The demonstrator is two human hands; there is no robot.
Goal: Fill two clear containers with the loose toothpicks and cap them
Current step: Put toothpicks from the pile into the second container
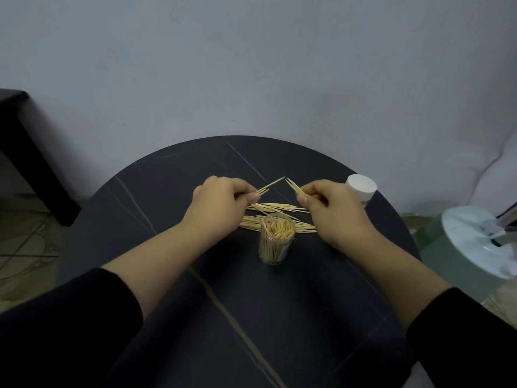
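I see the left hand (221, 200) and right hand (333, 205) each pinching several toothpicks (272, 184), likely bundling them for the open jar (275, 245).

Your count stands at:
- 2 hands: left hand (221, 203) and right hand (333, 208).
- 2 pinched bunches: left bunch (272, 184) and right bunch (293, 186). The sticks in each are too fine to number.
- 2 jars: 1 open jar (275, 245), packed full, and 1 capped jar (361, 189).
- 1 loose pile (277, 210) of toothpicks, too many to count.
- 1 table (195, 303).
- 1 white stand (472, 242).
- 1 dark bench (25, 152).
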